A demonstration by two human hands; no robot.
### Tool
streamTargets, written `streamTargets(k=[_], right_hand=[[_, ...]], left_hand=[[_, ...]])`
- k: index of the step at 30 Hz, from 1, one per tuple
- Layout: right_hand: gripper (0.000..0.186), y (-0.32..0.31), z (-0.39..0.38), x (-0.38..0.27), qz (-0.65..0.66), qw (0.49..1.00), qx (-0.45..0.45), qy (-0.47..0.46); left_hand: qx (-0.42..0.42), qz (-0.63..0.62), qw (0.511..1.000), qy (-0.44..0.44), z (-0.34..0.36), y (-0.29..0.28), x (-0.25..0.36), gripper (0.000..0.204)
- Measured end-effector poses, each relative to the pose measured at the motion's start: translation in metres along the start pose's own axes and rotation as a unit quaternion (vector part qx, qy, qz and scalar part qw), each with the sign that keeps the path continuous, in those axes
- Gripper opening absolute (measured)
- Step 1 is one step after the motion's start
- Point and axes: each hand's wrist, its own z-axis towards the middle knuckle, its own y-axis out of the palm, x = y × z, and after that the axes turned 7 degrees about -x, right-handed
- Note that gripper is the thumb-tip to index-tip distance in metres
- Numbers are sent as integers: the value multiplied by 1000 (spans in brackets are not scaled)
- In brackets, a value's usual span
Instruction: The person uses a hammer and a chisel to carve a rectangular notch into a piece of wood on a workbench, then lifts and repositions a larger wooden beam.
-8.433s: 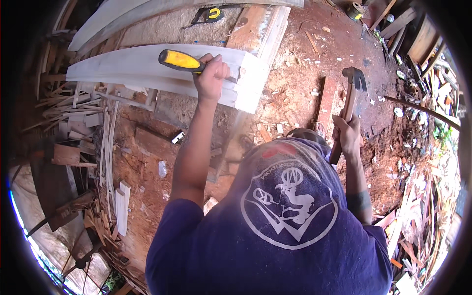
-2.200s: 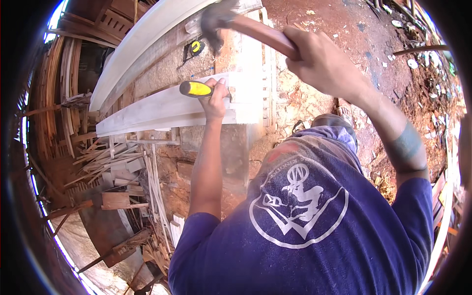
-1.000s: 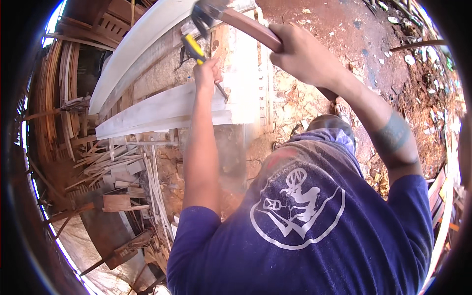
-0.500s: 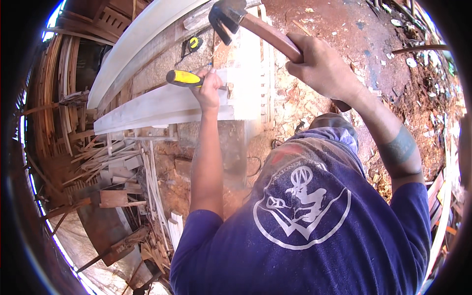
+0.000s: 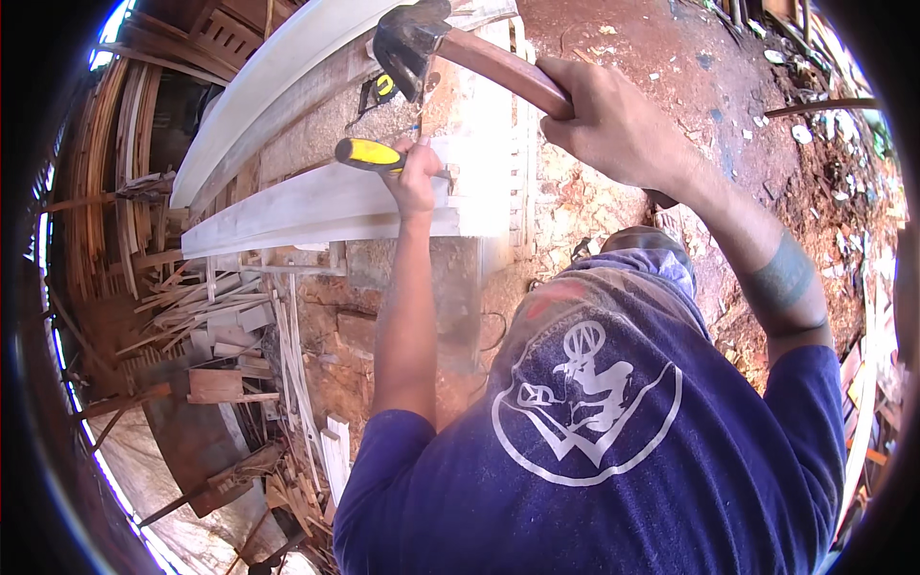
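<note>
My left hand (image 5: 416,178) is closed round a chisel with a yellow-and-black handle (image 5: 372,154). The handle points left out of my fist, and a short bit of the blade shows on the other side. Below it lies a long pale wooden board (image 5: 316,206), whose right end is washed out by glare, so where the blade tip meets the wood cannot be made out. My right hand (image 5: 621,125) grips the wooden handle of a claw hammer (image 5: 503,73). Its dark metal head is up and to the right of the chisel handle, apart from it.
A second, curved pale board (image 5: 264,91) lies beyond the first. Between the two rests a black-and-yellow tape measure (image 5: 383,86). Wood offcuts (image 5: 220,321) are heaped at left, near upright planks (image 5: 101,182). Scraps litter the brown ground (image 5: 661,57) at right.
The hammer and my right hand have swung left and slightly down, so the head hangs closer to the chisel. My left hand has shifted a little right with the chisel.
</note>
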Motion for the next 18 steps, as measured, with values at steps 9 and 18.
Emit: streamTargets(k=[9,18], right_hand=[[18,-44,19,-47,-38,951,182,-246],[16,-27,24,-24,-185,945,110,-246]], left_hand=[[-28,72,997,-22,-1,11,-2,36],[-41,121,991,-44,0,-2,-6,34]])
